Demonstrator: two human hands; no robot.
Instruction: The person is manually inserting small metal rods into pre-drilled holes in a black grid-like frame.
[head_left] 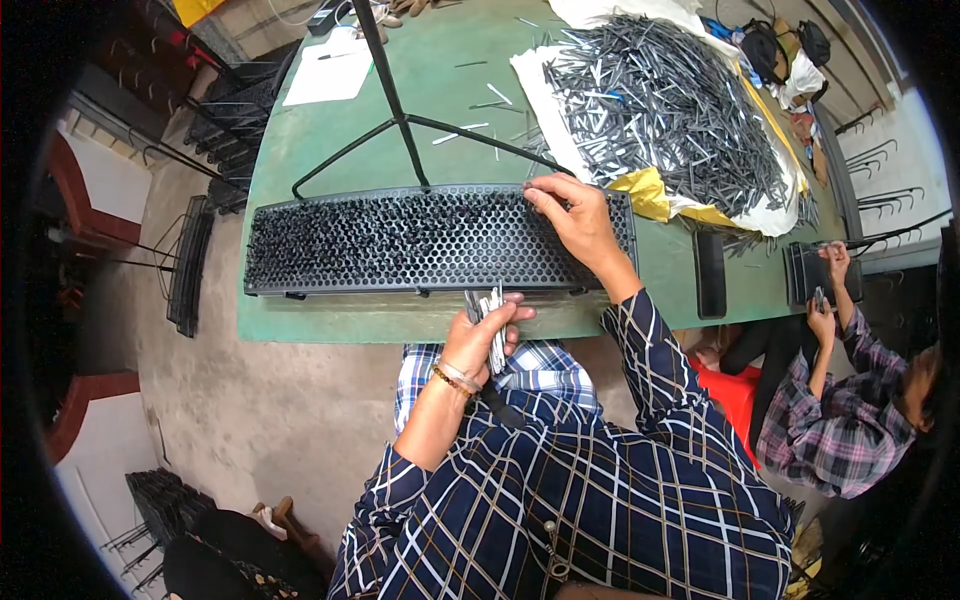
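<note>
Left hand clasps slim flat strips; right hand pinches, contents unclear, at a round-holed black panel

Bright indoor light, fisheye curvature, black rim

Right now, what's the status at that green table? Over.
Left hand gripping thin strips. Right hand above perforated panel, near its far edge. Black rod frame behind it.
</note>
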